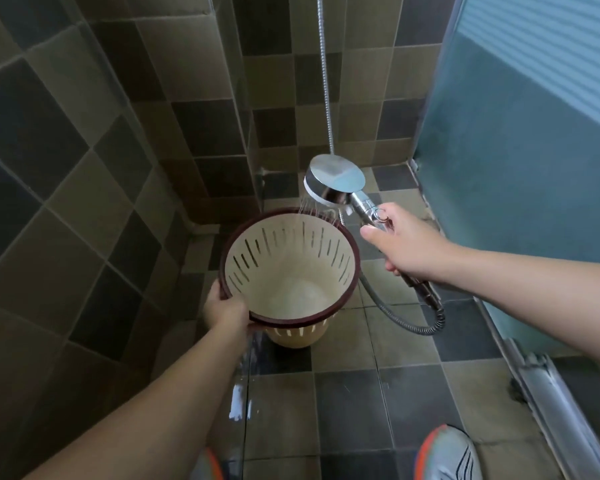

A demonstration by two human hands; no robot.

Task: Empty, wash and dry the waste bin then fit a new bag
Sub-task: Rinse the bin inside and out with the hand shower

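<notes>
Your left hand (224, 311) grips the waste bin (290, 277) rim at 7 o'clock. Your right hand (407, 244) holds the shower head (335, 183), spraying the bin's 1 o'clock rim. 2 shoes (447, 453) on wet floor tiles (354, 410).

The floor (354, 403) is laid with square tiles in mixed dark grey, olive and tan, joined by pale grout lines. A wet streak (238, 400) runs along it from below the middle toward the near edge, glinting white where light catches it. At the near edge stand two shoes, grey with orange trim: the right shoe (447, 453) in full view, the left shoe (207, 465) only partly visible. Along the right side a metal door track (548, 386) lies on the tiles, running from far to near.
</notes>
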